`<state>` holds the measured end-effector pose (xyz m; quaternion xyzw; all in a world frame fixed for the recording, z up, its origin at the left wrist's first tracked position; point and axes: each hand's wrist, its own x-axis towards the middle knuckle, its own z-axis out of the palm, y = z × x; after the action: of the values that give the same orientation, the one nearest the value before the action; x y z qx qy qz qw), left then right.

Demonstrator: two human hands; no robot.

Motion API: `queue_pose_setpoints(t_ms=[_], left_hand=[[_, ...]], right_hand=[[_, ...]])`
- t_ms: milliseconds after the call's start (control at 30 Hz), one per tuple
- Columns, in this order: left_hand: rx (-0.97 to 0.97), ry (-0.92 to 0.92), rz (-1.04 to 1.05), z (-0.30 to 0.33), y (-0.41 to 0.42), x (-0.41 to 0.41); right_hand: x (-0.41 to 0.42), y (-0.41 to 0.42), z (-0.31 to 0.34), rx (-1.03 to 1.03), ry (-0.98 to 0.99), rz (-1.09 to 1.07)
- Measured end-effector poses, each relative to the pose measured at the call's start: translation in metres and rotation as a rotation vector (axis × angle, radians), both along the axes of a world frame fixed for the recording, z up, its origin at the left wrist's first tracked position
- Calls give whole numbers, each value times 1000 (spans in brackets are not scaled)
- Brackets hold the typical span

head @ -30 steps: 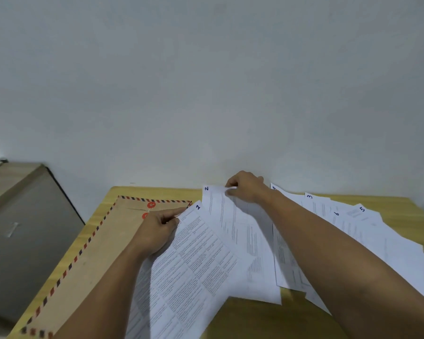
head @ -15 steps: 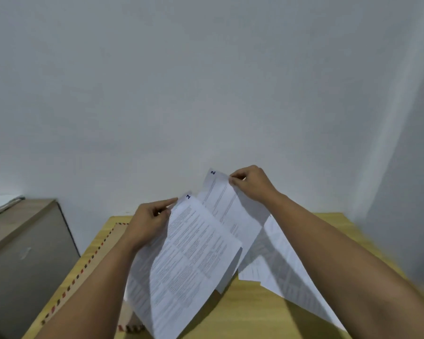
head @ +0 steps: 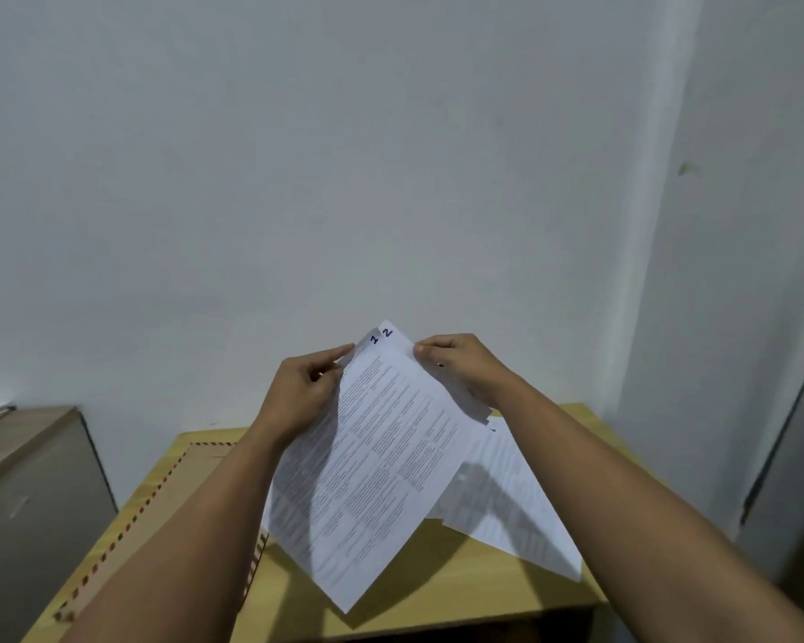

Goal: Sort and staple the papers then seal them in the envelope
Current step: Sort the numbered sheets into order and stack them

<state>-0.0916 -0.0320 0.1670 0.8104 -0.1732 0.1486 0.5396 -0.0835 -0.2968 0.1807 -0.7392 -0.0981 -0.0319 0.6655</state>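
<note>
The person's left hand (head: 305,392) is pinching the upper left edge of a white printed sheet of paper marked with a handwritten "1" (head: 377,461), its fingers curled against the margin and the thumb reaching toward the top corner. The right hand (head: 460,364) is gripping the upper right side of the same raised bundle, fingertips pressing on the front and the rest of the hand tucked behind — there a second white printed sheet marked "2" (head: 387,333) is peeking out just behind the first, its numbered corner showing right beside the "1". Both sheets are being held up above the light wooden table (head: 437,591), tilted so that their lower corner is hanging down toward the front of the tabletop. More white printed pages (head: 516,508) are lying flat on the table to the right, partly shaded by the lifted sheets and the right forearm. A large brown paper envelope with a red-and-dark striped airmail border (head: 168,494) is lying flat on the left part of the table, partly hidden under the left forearm — its striped edge is running along the table's left side. A grey-brown cabinet (head: 29,494) is standing to the left of the table, and a plain white wall (head: 391,155) is filling the background.
</note>
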Motion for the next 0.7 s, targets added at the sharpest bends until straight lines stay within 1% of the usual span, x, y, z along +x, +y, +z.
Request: queue_pose_setpoints(t_ms=[100,200,300,433,567,700], left_hand=[[-6,-19,-5,-1,-10,-2],[-4,-24,-10,-4,-17,-2],[-2,-16,-7,-9,-21,1],[-11,-1,-7,-17,-23,5],[-13,-10,33,-27,-23,13],[27,81,39,-39,-21,21]], right_hand=[[-5,-3,0,7,71,38],[-6,-4,-5,42,101,40],[-5,-4,-10,62,92,51],[-3,-5,-18,1,53,42],[-2,-5,-25,14,46,31],[0,-5,-37,53,63,9]])
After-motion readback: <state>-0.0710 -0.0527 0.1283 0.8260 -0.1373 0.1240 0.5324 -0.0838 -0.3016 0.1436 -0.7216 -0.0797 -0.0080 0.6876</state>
